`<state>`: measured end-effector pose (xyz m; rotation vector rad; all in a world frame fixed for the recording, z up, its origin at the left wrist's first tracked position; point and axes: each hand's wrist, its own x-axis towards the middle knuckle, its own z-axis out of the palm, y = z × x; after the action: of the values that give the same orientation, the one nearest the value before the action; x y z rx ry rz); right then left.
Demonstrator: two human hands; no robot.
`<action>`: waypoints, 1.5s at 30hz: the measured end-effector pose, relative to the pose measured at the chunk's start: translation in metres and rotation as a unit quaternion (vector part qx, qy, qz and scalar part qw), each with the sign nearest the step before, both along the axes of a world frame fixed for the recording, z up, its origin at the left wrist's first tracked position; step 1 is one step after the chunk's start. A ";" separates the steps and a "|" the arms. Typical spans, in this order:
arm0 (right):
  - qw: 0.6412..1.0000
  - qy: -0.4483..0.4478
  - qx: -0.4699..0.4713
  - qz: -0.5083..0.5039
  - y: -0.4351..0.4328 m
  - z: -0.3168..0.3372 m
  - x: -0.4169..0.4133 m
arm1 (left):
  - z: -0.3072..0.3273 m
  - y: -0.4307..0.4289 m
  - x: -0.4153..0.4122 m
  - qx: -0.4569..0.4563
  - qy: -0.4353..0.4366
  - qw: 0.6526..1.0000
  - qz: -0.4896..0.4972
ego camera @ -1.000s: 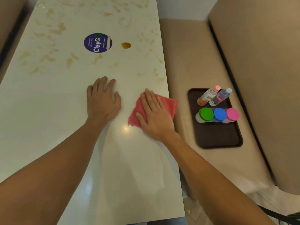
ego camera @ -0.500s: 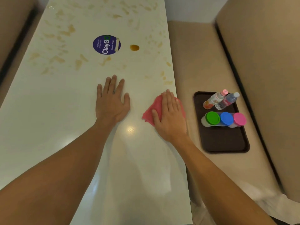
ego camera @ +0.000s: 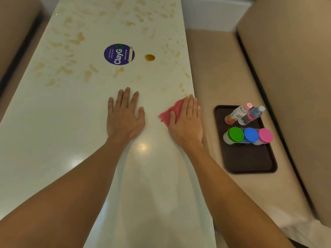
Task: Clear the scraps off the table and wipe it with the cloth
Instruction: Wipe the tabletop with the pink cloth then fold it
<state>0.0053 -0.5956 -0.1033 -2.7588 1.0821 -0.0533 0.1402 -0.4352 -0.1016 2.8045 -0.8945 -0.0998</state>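
A long white table point(ego camera: 53, 133) runs away from me, its far half smeared with yellowish-brown streaks point(ego camera: 75, 40). A round brown blob point(ego camera: 149, 57) lies beside a purple round sticker point(ego camera: 119, 54). My right hand point(ego camera: 186, 122) presses flat, fingers straight, on a red cloth point(ego camera: 170, 111) at the table's right edge; most of the cloth is hidden under the hand. My left hand point(ego camera: 124, 117) rests flat and open on the table, a little left of the cloth, holding nothing.
On the beige bench seat point(ego camera: 211, 68) to the right lies a dark brown tray point(ego camera: 250, 161) holding two small bottles point(ego camera: 243, 113) and three jars with green, blue and pink lids point(ego camera: 250, 135). A bench back rises at far right.
My right hand has slid the cloth to the right, up to the table's edge, bunching it under the palm. My left hand has stayed flat in place.
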 end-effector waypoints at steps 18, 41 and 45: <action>0.979 -0.016 0.021 0.204 0.000 0.006 0.008 | -0.002 0.000 0.004 -0.015 -0.003 1.000 -0.010; 0.992 -0.003 0.014 0.127 -0.032 0.005 0.055 | -0.005 0.001 0.004 -0.061 -0.006 0.998 -0.001; 0.960 -0.025 0.033 0.276 -0.032 0.007 -0.004 | -0.004 0.000 0.004 -0.070 -0.004 0.998 0.001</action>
<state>0.0017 -0.6274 -0.0960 -2.8700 0.2658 -0.0108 0.1440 -0.4347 -0.1058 2.6778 -0.8658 -0.0258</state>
